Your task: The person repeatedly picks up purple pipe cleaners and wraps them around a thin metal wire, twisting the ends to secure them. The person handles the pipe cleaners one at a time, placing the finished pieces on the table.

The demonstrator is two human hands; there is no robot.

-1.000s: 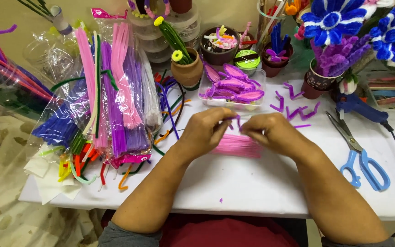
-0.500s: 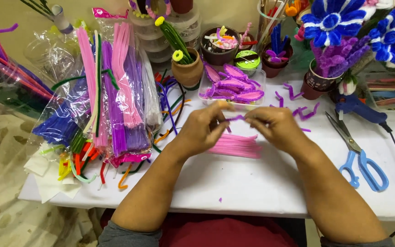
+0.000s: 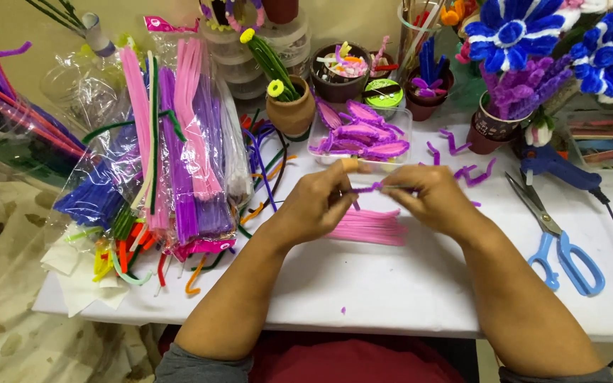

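Observation:
My left hand and my right hand meet above the white table. Between their fingertips they pinch a short purple pipe cleaner, held level. A bandage wraps one finger of my left hand. Just under the hands lies a small bundle of pink pipe cleaners. Behind them stands a clear tray of finished pink and purple petal shapes.
Bags of long coloured pipe cleaners fill the left side. Blue-handled scissors and a blue glue gun with a black cord lie at right. Bent purple pieces, pots, and blue pipe-cleaner flowers crowd the back.
Both hands have lifted slightly away from the pink bundle and drawn the purple piece out straighter between them.

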